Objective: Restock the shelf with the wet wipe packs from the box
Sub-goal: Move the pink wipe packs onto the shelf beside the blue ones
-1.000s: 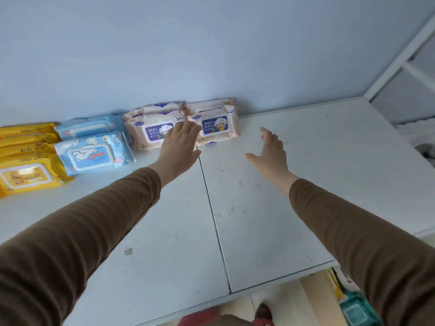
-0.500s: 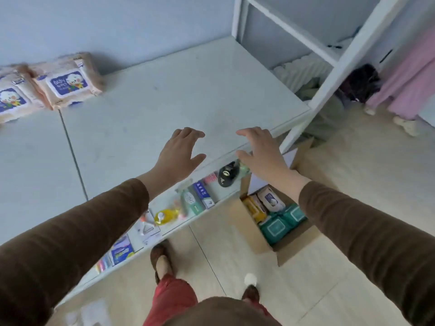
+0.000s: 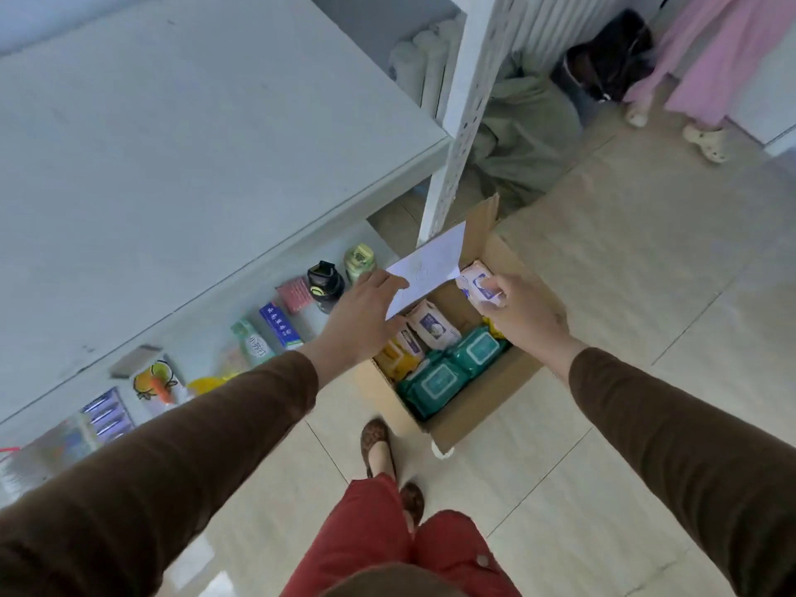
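**Both hands over the box, a pink pack grasped on the right**

The cardboard box (image 3: 465,413) is seen on the tiled floor, just beside the white shelf upright (image 3: 467,109), its flaps open. Inside, two green wet wipe packs (image 3: 452,370) are laid side by side along the near wall, a yellow pack (image 3: 398,359) is tucked at the left, and a pale pink pack (image 3: 433,327) is lying in the middle. A white sheet of paper (image 3: 424,269) is spread across the far left corner of the box.

The right hand (image 3: 523,314) is closed around another pink pack (image 3: 478,282) at the far side of the box; fingers (image 3: 495,286) are wrapped over its edge. Whether that pack is lifted clear of the others cannot be told.

The left hand (image 3: 362,323) is held above the box's left edge, fingers spread and relaxed, nothing gripped, its fingertips overlapping the paper.

The top shelf board (image 3: 181,135) is seen at upper left. On the lower shelf (image 3: 301,252) beneath it, small bottles and boxed goods are lined up.
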